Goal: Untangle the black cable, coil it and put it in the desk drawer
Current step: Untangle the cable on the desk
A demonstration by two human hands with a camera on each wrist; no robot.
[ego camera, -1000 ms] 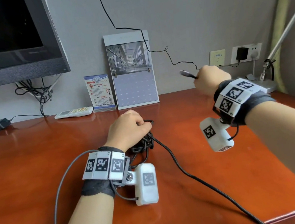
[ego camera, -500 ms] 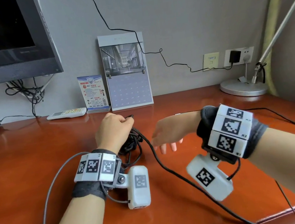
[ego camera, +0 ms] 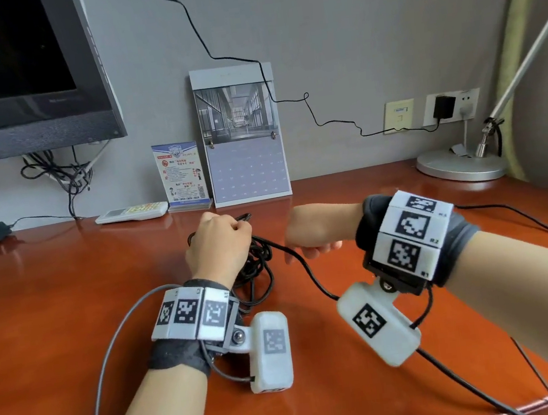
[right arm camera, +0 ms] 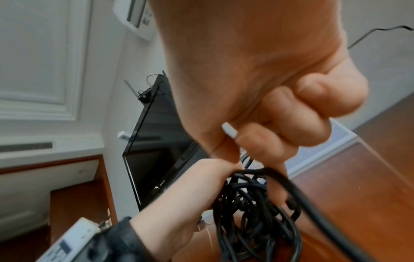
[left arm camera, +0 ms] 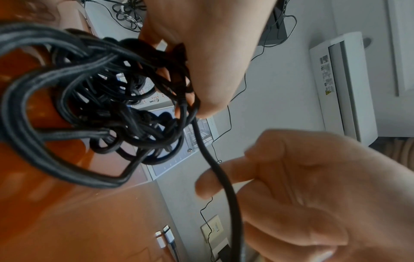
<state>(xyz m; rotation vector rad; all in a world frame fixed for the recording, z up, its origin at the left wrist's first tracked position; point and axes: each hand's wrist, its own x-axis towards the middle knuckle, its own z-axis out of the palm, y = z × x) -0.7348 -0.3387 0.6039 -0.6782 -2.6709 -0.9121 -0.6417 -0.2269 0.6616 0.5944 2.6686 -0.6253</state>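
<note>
— Where's the black cable (ego camera: pixel 255 264) right now?

— Its tangle sits bunched on the wooden desk (ego camera: pixel 70 301), under and just in front of the left hand (ego camera: pixel 217 248). One free strand leads out of the knot to the right, runs beneath the right hand (ego camera: pixel 317 233) and trails toward the desk's near edge.

— And the left hand's fingers?

— Curled into a fist over the top of the bundle; the left wrist view shows thumb and fingertips (left arm camera: pixel 208 106) pinching several loops where the single strand leaves the knot.

— The right hand?

— Just beside the left, a little apart. Its fingers are curled inward (a pale nail shows in the right wrist view), and the strand passes across the index finger (left arm camera: pixel 215 186). Whether it truly clamps the strand I cannot tell; the fingers look loosely bent rather than squeezed.

— Anything else on the desk?

— A calendar (ego camera: pixel 241 135) leaning on the wall with a small card (ego camera: pixel 180 174) and a remote (ego camera: pixel 131 212) to its left, a monitor (ego camera: pixel 18 76) at far left, and a lamp base (ego camera: pixel 461 167) at right
</note>
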